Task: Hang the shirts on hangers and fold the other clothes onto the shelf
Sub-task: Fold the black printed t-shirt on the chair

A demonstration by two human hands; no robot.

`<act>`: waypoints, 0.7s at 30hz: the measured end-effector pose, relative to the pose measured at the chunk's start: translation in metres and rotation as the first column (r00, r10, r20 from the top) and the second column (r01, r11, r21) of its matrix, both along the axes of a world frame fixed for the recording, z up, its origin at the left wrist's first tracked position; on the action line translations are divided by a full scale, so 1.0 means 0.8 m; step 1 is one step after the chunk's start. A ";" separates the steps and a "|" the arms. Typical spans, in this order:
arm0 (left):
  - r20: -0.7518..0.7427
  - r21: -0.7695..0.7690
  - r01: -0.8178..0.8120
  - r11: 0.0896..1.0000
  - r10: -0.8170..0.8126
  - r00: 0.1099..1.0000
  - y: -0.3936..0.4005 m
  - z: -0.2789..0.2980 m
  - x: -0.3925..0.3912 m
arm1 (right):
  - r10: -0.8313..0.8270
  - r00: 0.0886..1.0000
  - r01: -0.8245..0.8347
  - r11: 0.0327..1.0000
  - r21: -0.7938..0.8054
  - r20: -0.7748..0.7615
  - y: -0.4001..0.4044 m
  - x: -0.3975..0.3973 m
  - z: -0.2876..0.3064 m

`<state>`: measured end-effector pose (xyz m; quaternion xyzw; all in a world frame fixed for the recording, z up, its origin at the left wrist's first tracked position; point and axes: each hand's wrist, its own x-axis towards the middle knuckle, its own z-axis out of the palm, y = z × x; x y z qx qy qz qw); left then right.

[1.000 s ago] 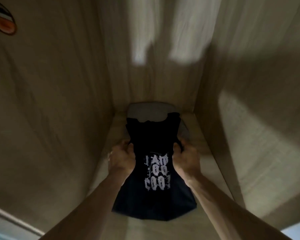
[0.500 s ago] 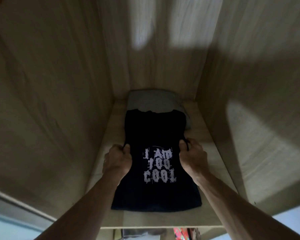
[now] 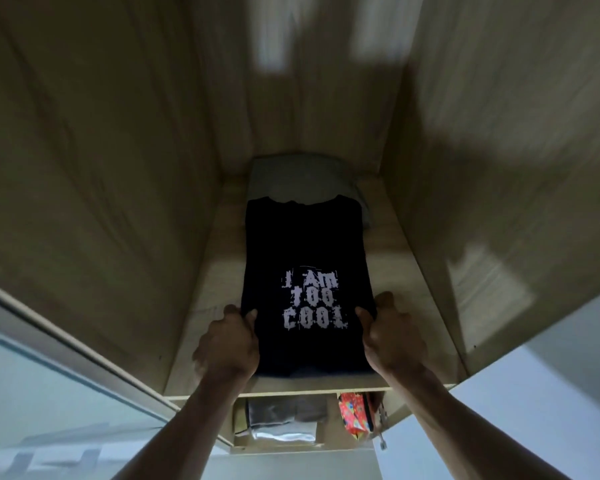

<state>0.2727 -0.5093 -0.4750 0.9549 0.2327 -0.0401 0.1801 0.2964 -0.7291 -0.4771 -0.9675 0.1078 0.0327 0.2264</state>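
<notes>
Black folded shirt [image 3: 305, 282] now lies flat on the shelf [image 3: 388, 271] after sliding deeper, left hand [image 3: 227, 344] and right hand [image 3: 390, 336] still pinching its sides, so placing looks nearly done.

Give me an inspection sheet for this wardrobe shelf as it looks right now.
Surface: wooden shelf, dimly lit.
Job's things: folded black T-shirt printed "I AM TOO COOL" lies flat, its far edge over a grey folded garment.
Clutter: folded clothes and a red patterned item in the compartment below.
Grippers: left hand and right hand pinch the T-shirt's side edges.
Cables: nothing seen.
Surroundings: wooden wardrobe walls.
</notes>
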 end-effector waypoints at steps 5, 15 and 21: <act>0.009 0.065 -0.005 0.998 0.004 1.000 -0.004 0.004 -0.012 | 0.071 0.992 -0.050 0.979 -0.195 0.101 0.005 -0.018 0.005; 0.327 0.096 0.458 0.884 -0.463 0.824 -0.013 -0.056 -0.005 | 0.431 0.897 -0.408 0.893 -0.189 0.102 0.037 -0.029 -0.027; 0.333 0.023 0.420 0.907 -0.403 0.853 -0.014 -0.060 -0.011 | 0.408 0.905 -0.382 0.903 -0.195 0.117 0.035 -0.032 -0.039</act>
